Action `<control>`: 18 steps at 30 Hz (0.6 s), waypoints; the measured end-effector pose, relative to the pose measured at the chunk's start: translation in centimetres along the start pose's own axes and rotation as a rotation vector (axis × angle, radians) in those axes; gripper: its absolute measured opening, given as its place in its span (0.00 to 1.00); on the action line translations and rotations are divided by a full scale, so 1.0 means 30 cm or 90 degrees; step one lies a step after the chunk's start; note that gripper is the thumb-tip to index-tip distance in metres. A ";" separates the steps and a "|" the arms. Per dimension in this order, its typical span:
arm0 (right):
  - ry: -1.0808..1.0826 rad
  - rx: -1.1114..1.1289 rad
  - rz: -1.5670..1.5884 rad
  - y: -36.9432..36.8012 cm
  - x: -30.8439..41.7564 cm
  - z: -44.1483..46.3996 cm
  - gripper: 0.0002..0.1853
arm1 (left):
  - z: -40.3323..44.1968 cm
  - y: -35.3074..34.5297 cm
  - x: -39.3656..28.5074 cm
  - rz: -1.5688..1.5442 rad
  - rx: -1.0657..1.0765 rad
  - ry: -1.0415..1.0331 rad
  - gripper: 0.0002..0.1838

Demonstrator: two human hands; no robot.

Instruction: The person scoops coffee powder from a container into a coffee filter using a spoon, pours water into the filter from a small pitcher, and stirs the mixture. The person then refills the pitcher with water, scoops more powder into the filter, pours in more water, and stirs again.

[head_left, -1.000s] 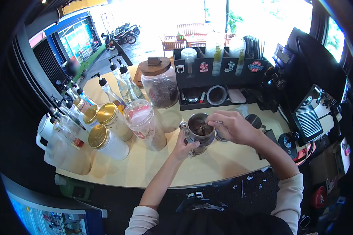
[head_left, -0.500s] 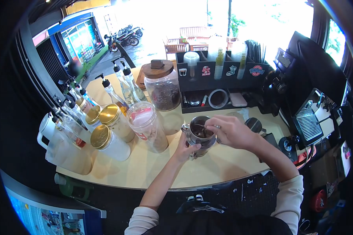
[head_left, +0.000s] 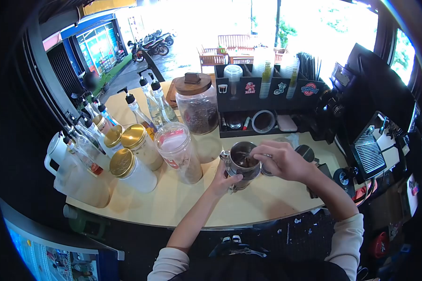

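Note:
My left hand is wrapped round the side of a steel pitcher, which stands near the front of the counter. Dark liquid shows inside it. Over its rim, the closed fingers of my right hand pinch the thin metal handle of a spoon; the spoon's lower end is down in the pitcher and hidden. Left of the pitcher stands a tall clear canister with something pink and white at its top.
Gold-lidded jars and several pump bottles crowd the left side. A wooden-lidded glass jar stands behind. A black organizer holds plastic cups and straws. Dark equipment fills the right end of the wooden counter.
My right hand has shifted slightly over the pitcher, with the spoon at a different slant inside it. My left hand keeps its hold. The whole view has tilted slightly.

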State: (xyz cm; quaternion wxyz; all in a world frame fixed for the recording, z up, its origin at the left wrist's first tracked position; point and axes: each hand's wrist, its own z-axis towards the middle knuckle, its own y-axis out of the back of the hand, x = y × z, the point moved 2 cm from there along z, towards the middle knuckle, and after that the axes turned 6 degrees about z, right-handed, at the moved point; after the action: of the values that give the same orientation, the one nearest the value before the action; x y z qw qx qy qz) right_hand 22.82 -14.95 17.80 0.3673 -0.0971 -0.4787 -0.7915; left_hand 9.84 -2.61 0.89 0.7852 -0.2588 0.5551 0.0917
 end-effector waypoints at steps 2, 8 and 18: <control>0.004 -0.002 -0.013 0.016 -0.003 0.005 0.05 | 0.003 0.001 -0.001 -0.006 0.003 0.007 0.47; -0.009 -0.007 -0.015 0.007 0.011 0.000 0.06 | 0.006 0.002 0.002 0.018 0.011 -0.027 0.47; 0.032 -0.014 -0.069 0.004 0.027 0.005 0.06 | 0.012 0.002 0.011 -0.001 0.024 -0.048 0.48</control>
State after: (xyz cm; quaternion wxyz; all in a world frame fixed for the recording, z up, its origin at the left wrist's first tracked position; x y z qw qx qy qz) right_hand 22.30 -15.26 18.35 0.3345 -0.0552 -0.4650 -0.8179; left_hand 10.23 -2.42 0.67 0.8103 -0.2405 0.5267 0.0900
